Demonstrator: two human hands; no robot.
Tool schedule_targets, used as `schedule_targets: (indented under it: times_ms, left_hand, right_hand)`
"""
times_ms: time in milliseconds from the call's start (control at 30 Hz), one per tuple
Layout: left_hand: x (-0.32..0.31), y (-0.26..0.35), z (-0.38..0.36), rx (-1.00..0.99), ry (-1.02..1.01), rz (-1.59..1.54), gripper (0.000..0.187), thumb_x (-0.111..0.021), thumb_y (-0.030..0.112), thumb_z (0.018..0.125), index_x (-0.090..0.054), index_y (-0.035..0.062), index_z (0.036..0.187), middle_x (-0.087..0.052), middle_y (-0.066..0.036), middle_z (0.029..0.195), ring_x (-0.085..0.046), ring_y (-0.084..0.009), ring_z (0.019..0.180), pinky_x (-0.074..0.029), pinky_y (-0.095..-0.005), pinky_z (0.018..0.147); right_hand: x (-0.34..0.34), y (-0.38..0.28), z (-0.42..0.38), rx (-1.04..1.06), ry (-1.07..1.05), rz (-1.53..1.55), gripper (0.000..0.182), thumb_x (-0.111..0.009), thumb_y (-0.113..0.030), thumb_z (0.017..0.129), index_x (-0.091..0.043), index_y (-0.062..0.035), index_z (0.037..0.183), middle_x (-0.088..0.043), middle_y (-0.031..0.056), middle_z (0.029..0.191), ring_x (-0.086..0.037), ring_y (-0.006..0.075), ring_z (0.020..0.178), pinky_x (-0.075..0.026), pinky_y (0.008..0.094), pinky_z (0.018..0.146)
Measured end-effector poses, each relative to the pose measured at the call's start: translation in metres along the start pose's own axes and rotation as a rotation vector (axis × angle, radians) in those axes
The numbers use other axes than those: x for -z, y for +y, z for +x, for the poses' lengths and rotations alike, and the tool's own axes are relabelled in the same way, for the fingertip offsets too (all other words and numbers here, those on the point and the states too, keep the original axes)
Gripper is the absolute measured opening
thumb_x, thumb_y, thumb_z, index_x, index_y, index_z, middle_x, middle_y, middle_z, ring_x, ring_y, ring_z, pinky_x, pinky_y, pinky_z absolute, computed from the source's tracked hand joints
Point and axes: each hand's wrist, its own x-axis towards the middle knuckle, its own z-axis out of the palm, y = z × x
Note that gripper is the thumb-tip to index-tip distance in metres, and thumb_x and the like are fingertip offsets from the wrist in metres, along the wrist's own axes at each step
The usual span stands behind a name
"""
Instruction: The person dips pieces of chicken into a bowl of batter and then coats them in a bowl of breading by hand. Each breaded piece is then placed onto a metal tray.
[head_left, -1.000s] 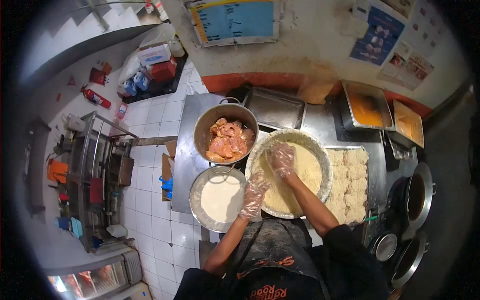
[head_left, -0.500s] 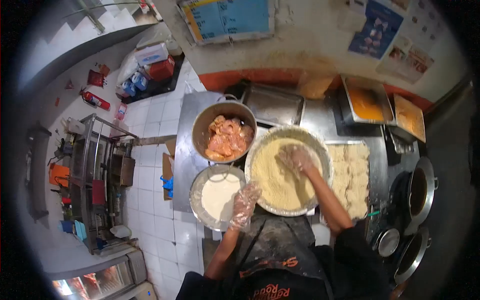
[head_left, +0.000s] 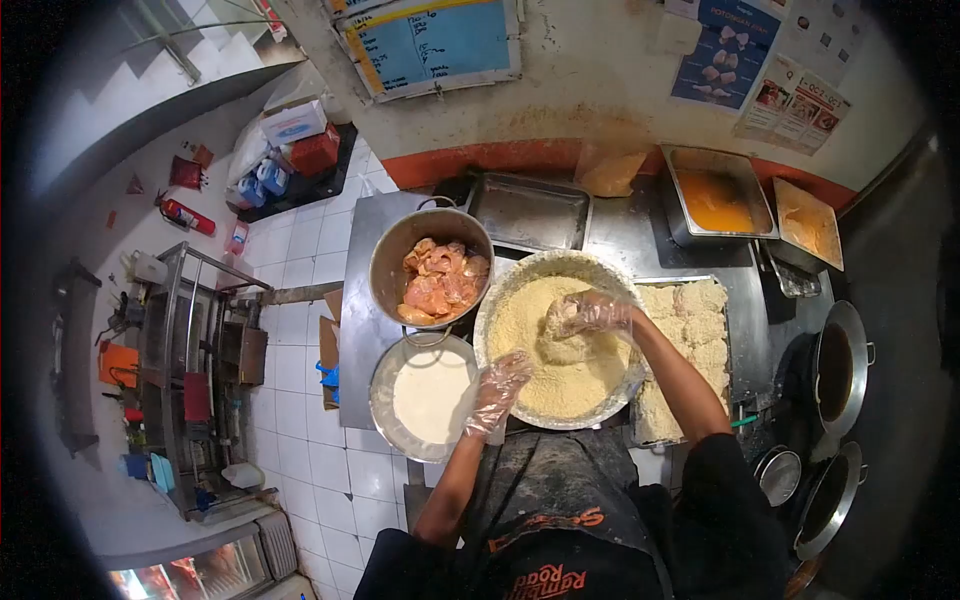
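Note:
My right hand (head_left: pixel 598 311), in a clear plastic glove, grips a crumb-coated piece of chicken (head_left: pixel 560 342) inside the large basin (head_left: pixel 485 345) of pale yellow crumbs (head_left: pixel 535 385). My left hand (head_left: pixel 503 382), also gloved, holds nothing; its fingers are loosely stretched at the near left rim of that basin. Just left of it is a metal bowl of white batter (head_left: pixel 432 395). Behind the batter stands a deep pot (head_left: pixel 382 262) with raw chicken pieces (head_left: pixel 442 280). To the right of the basin lies a tray of coated pieces (head_left: pixel 690 345) in rows.
A flat metal tray (head_left: pixel 530 212) lies by the wall. At the back right are a deep pan of orange liquid (head_left: pixel 715 205) and another container (head_left: pixel 808 225). Two dark woks (head_left: pixel 838 375) (head_left: pixel 825 505) and a strainer (head_left: pixel 778 475) are on the right.
My right hand, blurred in the crumbs before, now shows a coated chicken piece in its grip. My left hand has shifted slightly right, and the view has moved a little.

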Motion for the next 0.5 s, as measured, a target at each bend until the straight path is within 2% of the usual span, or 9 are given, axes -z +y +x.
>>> schedule_targets:
  times_ms: [100, 167, 233, 300, 333, 367, 433, 467, 500]
  left_hand:
    - [-0.011, -0.018, 0.016, -0.104, -0.066, 0.364, 0.042, -0.056, 0.013, 0.092, -0.044, -0.0024, 0.129, -0.055, -0.008, 0.122, -0.052, -0.0161, 0.113, -0.044, -0.0275, 0.095]
    - [-0.037, 0.011, 0.025, 0.044, 0.049, -0.125, 0.047, -0.057, 0.019, 0.092, -0.042, -0.001, 0.131, -0.052, -0.009, 0.126, -0.049, -0.0179, 0.117, -0.041, -0.0299, 0.098]
    - [-0.043, -0.016, 0.031, 0.004, 0.026, -0.245, 0.046, -0.052, 0.024, 0.094, -0.041, 0.001, 0.133, -0.048, -0.01, 0.13, -0.048, -0.0185, 0.118, -0.041, -0.032, 0.099]
    - [-0.041, -0.064, 0.032, -0.317, -0.205, -0.858, 0.044, -0.046, 0.025, 0.097, -0.04, 0.0028, 0.134, -0.048, -0.009, 0.13, -0.048, -0.0182, 0.116, -0.039, -0.0328, 0.101]
    - [-0.045, -0.039, 0.04, 0.143, 0.02, -0.982, 0.042, -0.042, 0.023, 0.097, -0.039, 0.0039, 0.135, -0.05, -0.008, 0.125, -0.051, -0.0184, 0.112, -0.042, -0.0346, 0.098]
    - [-0.039, -0.058, 0.043, 0.148, 0.015, -0.978, 0.042, -0.042, 0.023, 0.097, -0.039, 0.0039, 0.135, -0.05, -0.008, 0.125, -0.051, -0.0184, 0.112, -0.042, -0.0346, 0.098]
    - [-0.021, -0.115, 0.052, -0.224, 0.047, 0.229, 0.041, -0.046, 0.02, 0.095, -0.041, 0.0032, 0.132, -0.054, -0.009, 0.119, -0.055, -0.0192, 0.105, -0.047, -0.0341, 0.091]
    - [-0.051, -0.006, 0.049, 0.199, 0.141, -0.324, 0.04, -0.055, 0.015, 0.091, -0.045, 0.0021, 0.128, -0.058, -0.01, 0.114, -0.059, -0.0181, 0.1, -0.051, -0.0309, 0.084]
    - [-0.045, -0.013, 0.052, 0.2, 0.142, -0.321, 0.04, -0.055, 0.015, 0.091, -0.045, 0.0021, 0.128, -0.058, -0.01, 0.114, -0.059, -0.0181, 0.1, -0.051, -0.0309, 0.084]
  right_hand:
    - [-0.014, -0.068, -0.047, -0.222, 0.173, 0.148, 0.057, -0.067, -0.029, 0.082, -0.049, 0.0003, 0.127, -0.063, 0.012, 0.099, -0.06, 0.0185, 0.085, -0.05, 0.0314, 0.075]
    - [-0.011, -0.086, -0.062, -0.153, 0.041, 0.087, 0.059, -0.063, -0.027, 0.087, -0.041, 0.0014, 0.133, -0.06, 0.0114, 0.11, -0.057, 0.018, 0.099, -0.048, 0.0333, 0.085]
    - [-0.031, -0.122, -0.084, -0.017, 0.222, 0.899, 0.063, -0.067, -0.03, 0.083, -0.041, 0.0012, 0.132, -0.058, 0.0118, 0.116, -0.056, 0.0199, 0.102, -0.047, 0.0354, 0.089]
    - [-0.038, -0.08, -0.074, -0.231, 0.348, 0.919, 0.078, -0.075, -0.023, 0.077, -0.032, 0.0, 0.138, -0.057, 0.0059, 0.108, -0.057, 0.0083, 0.085, -0.05, 0.0198, 0.064]
    - [-0.038, -0.091, -0.081, -0.093, 0.332, 0.776, 0.078, -0.075, -0.024, 0.077, -0.032, 0.0002, 0.137, -0.057, 0.0069, 0.111, -0.058, 0.01, 0.09, -0.051, 0.02, 0.066]
    - [-0.038, -0.097, -0.085, 0.042, 0.314, 0.632, 0.078, -0.075, -0.025, 0.077, -0.033, 0.0005, 0.137, -0.057, 0.0079, 0.114, -0.058, 0.0117, 0.096, -0.052, 0.0203, 0.068]
    - [-0.033, -0.066, -0.081, 0.047, 0.351, 0.364, 0.075, -0.075, -0.027, 0.076, -0.037, 0.002, 0.134, -0.056, 0.0131, 0.119, -0.057, 0.0163, 0.104, -0.053, 0.0261, 0.078]
    - [-0.03, -0.068, -0.086, 0.011, 0.357, 0.14, 0.072, -0.076, -0.028, 0.076, -0.041, 0.0007, 0.132, -0.057, 0.0131, 0.119, -0.058, 0.0172, 0.104, -0.052, 0.0277, 0.082]
    - [-0.027, -0.068, -0.089, -0.024, 0.36, -0.085, 0.068, -0.076, -0.029, 0.076, -0.045, -0.0006, 0.13, -0.058, 0.0131, 0.118, -0.058, 0.018, 0.103, -0.05, 0.0293, 0.085]
